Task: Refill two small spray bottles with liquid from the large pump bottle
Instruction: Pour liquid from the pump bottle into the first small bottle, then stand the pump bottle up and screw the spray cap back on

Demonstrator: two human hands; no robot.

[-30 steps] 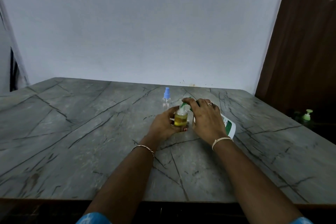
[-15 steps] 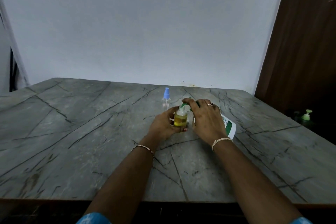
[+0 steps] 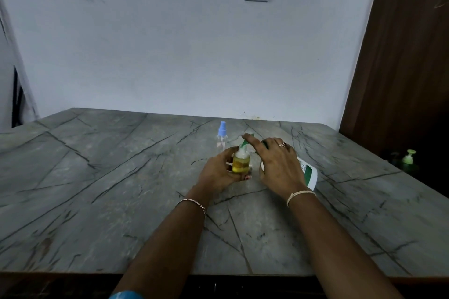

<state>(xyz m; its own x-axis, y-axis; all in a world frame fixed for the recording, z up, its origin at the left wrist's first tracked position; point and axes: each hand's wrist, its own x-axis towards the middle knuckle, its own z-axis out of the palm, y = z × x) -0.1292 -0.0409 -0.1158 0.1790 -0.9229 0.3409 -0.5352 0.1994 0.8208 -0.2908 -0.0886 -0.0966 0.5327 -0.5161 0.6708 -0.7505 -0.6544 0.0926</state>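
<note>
gripping small spray bottle (image 3: 240,162) in curled fingers of left hand (image 3: 218,170); pressing large pump bottle (image 3: 309,172), at 3 o'clock, with flat right hand (image 3: 279,165). risk: squirt missing the narrow opening, spill onto counter (image 3: 121,177).

The right hand (image 3: 279,165) has lifted slightly, its index finger now stretched out along the green pump spout (image 3: 244,143)

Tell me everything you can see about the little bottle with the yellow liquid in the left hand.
The small bottle is clear, plastic-looking and round, with yellow liquid nearly to its shoulder and a whitish, uncapped neck. It is upright, mid-table, nearer than the blue-capped bottle. The left hand grips it, fingers curled round its body. The green spout of the pump bottle is at its mouth; whether they touch, or whether its base rests on the table, cannot be told.
</note>
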